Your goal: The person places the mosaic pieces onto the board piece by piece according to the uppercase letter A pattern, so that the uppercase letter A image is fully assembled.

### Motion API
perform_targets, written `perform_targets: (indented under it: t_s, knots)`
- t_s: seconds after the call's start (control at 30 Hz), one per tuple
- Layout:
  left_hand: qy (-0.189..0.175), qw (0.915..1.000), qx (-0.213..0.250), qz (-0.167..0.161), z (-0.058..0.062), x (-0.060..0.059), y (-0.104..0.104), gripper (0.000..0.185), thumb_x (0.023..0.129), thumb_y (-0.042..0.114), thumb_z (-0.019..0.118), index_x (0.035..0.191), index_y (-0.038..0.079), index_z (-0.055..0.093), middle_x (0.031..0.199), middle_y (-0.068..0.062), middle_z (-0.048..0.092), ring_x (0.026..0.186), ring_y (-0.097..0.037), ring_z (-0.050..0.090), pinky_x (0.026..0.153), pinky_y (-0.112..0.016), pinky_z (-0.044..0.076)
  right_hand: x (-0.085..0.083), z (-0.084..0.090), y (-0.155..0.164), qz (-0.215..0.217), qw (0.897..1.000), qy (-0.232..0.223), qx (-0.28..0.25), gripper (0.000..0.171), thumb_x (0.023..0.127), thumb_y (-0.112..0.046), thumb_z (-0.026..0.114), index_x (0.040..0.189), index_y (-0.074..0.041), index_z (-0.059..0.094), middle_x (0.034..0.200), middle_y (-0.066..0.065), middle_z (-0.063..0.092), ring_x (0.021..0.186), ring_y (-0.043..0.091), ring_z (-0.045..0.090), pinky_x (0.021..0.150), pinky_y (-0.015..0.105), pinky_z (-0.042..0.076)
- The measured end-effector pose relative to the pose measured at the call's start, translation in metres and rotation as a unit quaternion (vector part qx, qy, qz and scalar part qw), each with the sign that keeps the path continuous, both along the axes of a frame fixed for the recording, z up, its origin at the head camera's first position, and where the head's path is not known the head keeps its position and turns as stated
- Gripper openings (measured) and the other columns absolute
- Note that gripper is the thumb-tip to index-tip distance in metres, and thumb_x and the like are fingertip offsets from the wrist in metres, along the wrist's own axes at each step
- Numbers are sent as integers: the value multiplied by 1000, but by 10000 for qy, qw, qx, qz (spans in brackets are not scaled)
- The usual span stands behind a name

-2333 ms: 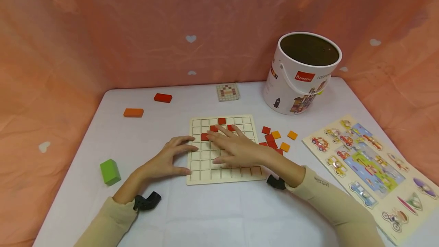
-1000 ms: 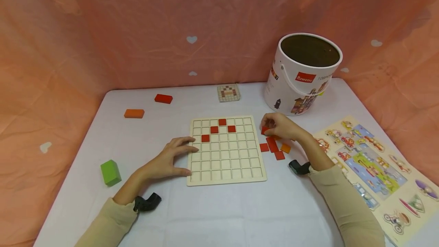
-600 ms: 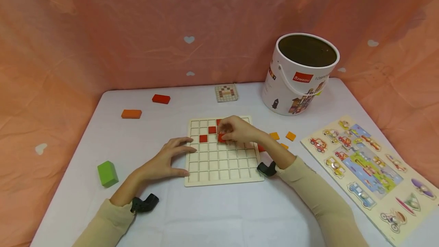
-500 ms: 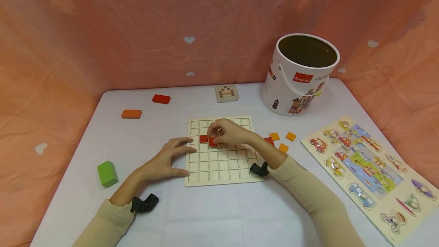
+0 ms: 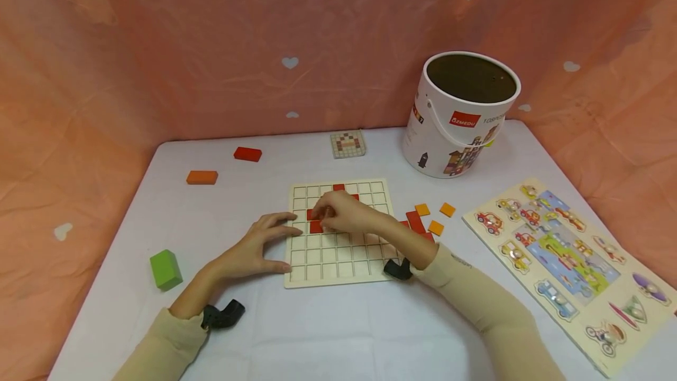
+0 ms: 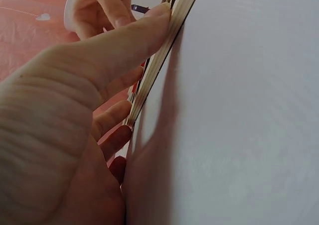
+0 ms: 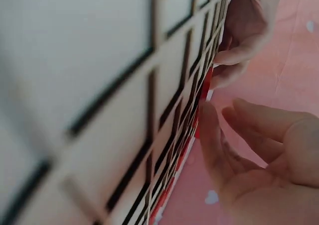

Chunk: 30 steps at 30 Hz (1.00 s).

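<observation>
Since half a second ago my right hand has slid a little nearer and leftward across the grid board, and its fingertips now sit on a red tile in the board's left columns, just below another red one. I think the fingers still pinch that tile, though from the head view they cover most of it and I cannot be sure it is let go. My left hand lies spread on the white table, relaxed fingers and thumb touching the board's left edge, gripping nothing. Loose red and orange tiles lie just right of the board, with the white bucket farther back and a vehicle puzzle at the right.
</observation>
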<state>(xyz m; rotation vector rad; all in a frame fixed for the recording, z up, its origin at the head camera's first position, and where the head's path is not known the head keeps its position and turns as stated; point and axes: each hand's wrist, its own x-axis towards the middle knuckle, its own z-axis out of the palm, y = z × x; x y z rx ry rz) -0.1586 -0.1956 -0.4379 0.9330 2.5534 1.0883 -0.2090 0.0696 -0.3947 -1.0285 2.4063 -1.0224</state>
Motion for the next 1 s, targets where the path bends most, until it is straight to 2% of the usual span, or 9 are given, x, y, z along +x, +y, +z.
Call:
perform_targets:
  t_s: [0.1,0.2,0.33,0.43,0.53,0.67,0.83,0.9,1.0]
  knots:
    - [1,10000,-39,41,0,0,0,64,75,39,87,132,24,63,155,-3,35,143,-31,25,108,-66,22,11,3,6,-25,9962,748,449,20,96,-8,65,114,-2,71,112,7,65,97,17,61,82,28,51]
    - [10,9999,-72,76,0,1,-1,64,75,40,87,132,24,63,155,-3,35,142,-31,25,108,-67,22,24,6,11,226,9818,1446,1212,28,99,-24,63,122,-8,70,130,8,61,120,24,55,96,40,48]
    - [54,9999,-99,84,0,1,-3,64,74,40,87,132,24,63,155,-4,35,142,-32,25,108,-67,22,37,7,12,736,9630,1744,1919,46,100,-41,59,136,-12,62,151,5,48,144,32,33,109,57,32]
    - [42,9999,-109,87,1,1,-3,64,75,40,87,132,23,63,155,-4,34,142,-32,25,108,-67,22,42,5,10,875,9586,1737,2078,54,100,-45,57,142,-12,57,154,3,43,147,33,26,110,60,29]
    - [14,9999,-124,86,1,2,-3,65,75,41,86,133,23,62,156,-4,34,143,-33,25,108,-67,21,43,3,8,878,9603,1686,2041,56,100,-46,55,144,-11,54,155,3,41,148,32,25,111,59,28]
    - [-20,9999,-101,126,2,2,-3,65,75,40,87,133,23,62,156,-4,33,143,-32,24,108,-68,21,39,5,18,719,9766,1244,1603,53,100,-41,57,144,-12,54,155,5,42,148,31,24,113,60,23]
    - [-25,9999,-61,100,1,2,0,65,74,39,87,132,24,63,156,-2,34,143,-31,24,109,-66,21,27,11,67,88,9965,636,534,46,95,-18,68,137,-2,58,142,12,55,138,33,42,112,56,30]
    - [-45,9999,-62,97,0,2,1,64,74,39,87,132,25,63,156,-1,34,143,-30,24,109,-65,21,21,12,93,-281,9986,375,234,42,92,-6,70,132,2,60,134,15,61,131,34,49,108,53,36]
    - [-25,9999,-94,117,-1,2,1,64,73,39,88,131,25,64,155,-1,34,143,-30,25,109,-65,21,16,10,128,-757,9970,-73,161,38,89,4,69,127,5,62,126,18,64,120,35,57,102,52,43]
